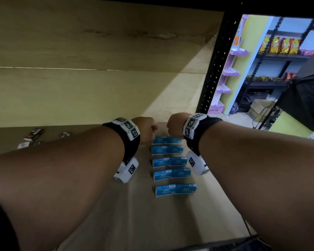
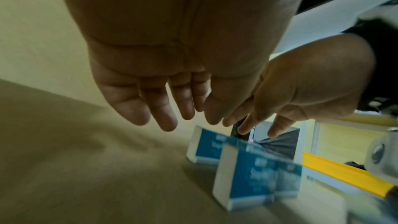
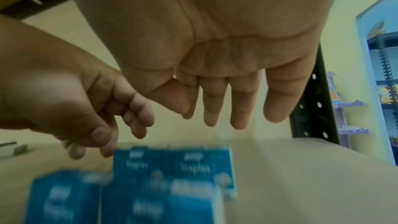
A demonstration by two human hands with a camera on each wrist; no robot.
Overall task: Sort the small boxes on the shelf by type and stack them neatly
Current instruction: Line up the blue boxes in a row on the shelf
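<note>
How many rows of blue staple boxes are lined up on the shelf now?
5 rows: farthest below the hands, then, nearest. Each looks two boxes wide; more may be hidden.

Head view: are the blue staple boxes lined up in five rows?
Yes, the blue staple boxes form five rows, one behind another, on the shelf.

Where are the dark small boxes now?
In the head view, the dark small boxes lie far left on the shelf, left of the left hand.
</note>
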